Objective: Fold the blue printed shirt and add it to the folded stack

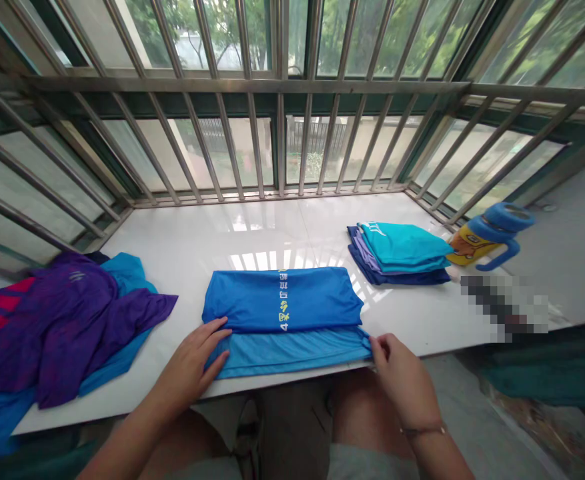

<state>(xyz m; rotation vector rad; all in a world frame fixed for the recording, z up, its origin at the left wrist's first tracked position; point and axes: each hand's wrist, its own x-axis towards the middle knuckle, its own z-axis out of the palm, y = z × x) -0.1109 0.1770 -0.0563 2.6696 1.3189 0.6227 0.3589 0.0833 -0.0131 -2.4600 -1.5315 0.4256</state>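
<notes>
A blue shirt with yellow print lies partly folded on the white ledge, its upper layer doubled over a lighter lower strip. My left hand rests flat on the shirt's lower left corner, fingers spread. At the lower right corner my right hand pinches the edge of the fabric near the ledge's front edge.
A heap of unfolded purple, blue and red clothes covers the ledge's left end. A stack of folded teal and navy shirts sits at the right, beside a tipped yellow bottle with a blue lid. Metal window bars close off the back.
</notes>
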